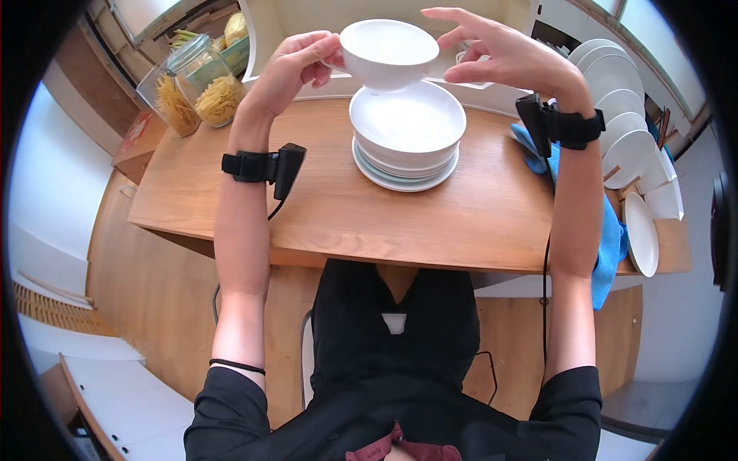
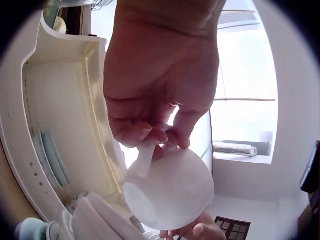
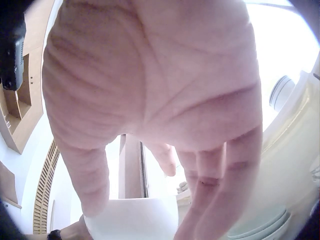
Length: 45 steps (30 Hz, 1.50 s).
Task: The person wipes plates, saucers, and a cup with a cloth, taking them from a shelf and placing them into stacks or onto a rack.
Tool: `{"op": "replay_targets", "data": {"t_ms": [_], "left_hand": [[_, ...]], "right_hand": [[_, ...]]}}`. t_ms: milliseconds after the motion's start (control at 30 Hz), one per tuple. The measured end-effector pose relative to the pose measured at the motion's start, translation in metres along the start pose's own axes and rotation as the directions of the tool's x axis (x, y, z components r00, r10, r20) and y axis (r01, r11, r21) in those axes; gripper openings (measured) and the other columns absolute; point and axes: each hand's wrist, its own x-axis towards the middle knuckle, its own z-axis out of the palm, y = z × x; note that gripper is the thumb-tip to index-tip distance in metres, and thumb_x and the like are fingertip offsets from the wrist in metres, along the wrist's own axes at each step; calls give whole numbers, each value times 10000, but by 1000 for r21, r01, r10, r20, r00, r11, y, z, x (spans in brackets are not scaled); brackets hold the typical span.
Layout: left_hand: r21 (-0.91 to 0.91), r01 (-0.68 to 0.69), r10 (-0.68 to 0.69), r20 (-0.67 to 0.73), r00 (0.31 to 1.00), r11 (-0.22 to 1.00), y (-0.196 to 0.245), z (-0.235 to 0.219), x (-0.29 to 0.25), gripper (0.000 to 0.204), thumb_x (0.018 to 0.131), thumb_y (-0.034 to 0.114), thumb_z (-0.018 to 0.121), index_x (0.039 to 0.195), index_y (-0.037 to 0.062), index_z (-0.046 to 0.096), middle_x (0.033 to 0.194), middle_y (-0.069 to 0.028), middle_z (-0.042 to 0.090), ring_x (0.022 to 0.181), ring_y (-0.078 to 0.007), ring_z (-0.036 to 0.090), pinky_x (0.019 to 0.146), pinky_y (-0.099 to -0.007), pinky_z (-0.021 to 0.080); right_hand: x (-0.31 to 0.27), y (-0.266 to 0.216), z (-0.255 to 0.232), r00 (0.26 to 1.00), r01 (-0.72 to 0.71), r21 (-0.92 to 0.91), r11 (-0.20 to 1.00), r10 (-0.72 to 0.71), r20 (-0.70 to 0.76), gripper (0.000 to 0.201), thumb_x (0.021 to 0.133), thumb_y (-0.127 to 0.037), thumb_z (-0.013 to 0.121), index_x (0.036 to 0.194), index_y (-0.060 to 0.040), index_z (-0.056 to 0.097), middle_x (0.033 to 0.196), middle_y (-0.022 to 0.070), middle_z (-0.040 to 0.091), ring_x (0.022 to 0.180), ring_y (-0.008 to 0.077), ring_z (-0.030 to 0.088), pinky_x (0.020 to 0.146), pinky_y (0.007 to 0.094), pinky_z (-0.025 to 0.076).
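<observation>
My left hand [image 1: 296, 65] pinches the handle of a white cup [image 1: 388, 55], raised above the table with its mouth upward. In the left wrist view the handle [image 2: 145, 161] runs up between fingers and thumb, and the underside of the cup faces the camera. To the right of the cup, my right hand [image 1: 503, 58] is spread, thumb and fingers apart around that side of the rim. Seen from the right wrist, the cup's white wall [image 3: 135, 217] shows between thumb and fingers. Below the cup stands a stack of white bowls [image 1: 407, 127] on several plates [image 1: 407, 184].
Glass jars of pasta [image 1: 215, 100] stand at the back left. Behind the stack is a cream cabinet [image 1: 307, 19], with plates [image 2: 52, 157] inside. At the right, white plates stand in a rack [image 1: 615, 170] beside a blue cloth [image 1: 607, 253] hanging over the table [image 1: 330, 223] edge.
</observation>
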Motion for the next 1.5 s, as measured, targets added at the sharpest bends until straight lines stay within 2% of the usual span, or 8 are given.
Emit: {"op": "replay_targets", "data": {"t_ms": [167, 267, 400, 567, 900, 1100, 1300, 1500], "left_hand": [[58, -3, 11, -146, 989, 998, 21, -48, -33, 295, 987, 299, 534, 1006, 32, 658, 832, -10, 629, 650, -59, 466, 598, -202, 390], [108, 83, -44, -321, 946, 991, 31, -75, -59, 274, 1002, 315, 503, 952, 64, 600, 830, 9, 579, 646, -69, 444, 576, -217, 359], [83, 151, -111, -360, 926, 985, 23, -122, -98, 262, 997, 317, 515, 922, 80, 599, 831, 10, 578, 641, -70, 444, 576, -223, 362], [54, 346, -281, -474, 835, 937, 5, -139, -133, 260, 959, 335, 597, 818, 116, 600, 784, 10, 617, 602, -63, 493, 561, -217, 402], [16, 474, -407, -486, 773, 880, -21, -152, -161, 256, 955, 331, 605, 825, 110, 595, 815, 2, 629, 615, -69, 530, 570, -223, 445], [-43, 486, -442, -491, 751, 873, -35, -157, -170, 248, 966, 326, 589, 864, 100, 604, 826, 5, 629, 639, -77, 545, 592, -224, 455], [-68, 544, -510, -465, 724, 836, -36, -161, -174, 255, 976, 326, 573, 945, 80, 628, 861, 17, 631, 712, -80, 566, 604, -223, 455], [-26, 652, -583, -476, 658, 758, -35, -160, -175, 281, 991, 330, 548, 1013, 60, 625, 915, 23, 604, 718, -61, 537, 598, -199, 443]], "right_hand": [[-21, -6, -16, 999, -36, 255, 966, 38, -2, 767, 900, -262, 681, 1480, -20, 242, 1230, 198, 574, 1033, 223, 602, 848, 280, 520], [-26, -9, -18, 985, -162, 186, 969, 170, -26, 784, 910, -272, 664, 1495, -15, 210, 1214, 191, 585, 1013, 216, 603, 822, 279, 519], [-32, -1, -22, 990, -128, 183, 975, 138, -42, 782, 913, -288, 658, 1490, -3, 215, 1221, 191, 591, 1010, 224, 605, 832, 290, 517], [-40, -11, -28, 990, -126, 141, 982, 133, -39, 777, 920, -328, 640, 1487, 1, 223, 1252, 199, 589, 1050, 229, 604, 866, 313, 517], [-51, -3, -33, 984, -162, 191, 968, 172, -38, 757, 929, -341, 627, 1483, 1, 241, 1243, 187, 598, 1043, 217, 604, 870, 302, 511], [-57, -6, -37, 997, -80, 251, 965, 81, 3, 761, 933, -346, 622, 1485, 7, 235, 1224, 180, 609, 1038, 210, 599, 876, 293, 500], [-51, -5, -33, 978, -200, 217, 956, 208, -16, 748, 941, -346, 612, 1483, 8, 238, 1222, 183, 612, 1032, 212, 603, 867, 294, 503], [-52, -1, -34, 990, -138, 236, 962, 142, 2, 769, 930, -380, 627, 1476, 10, 251, 1224, 197, 610, 1014, 223, 617, 849, 299, 513]]}}
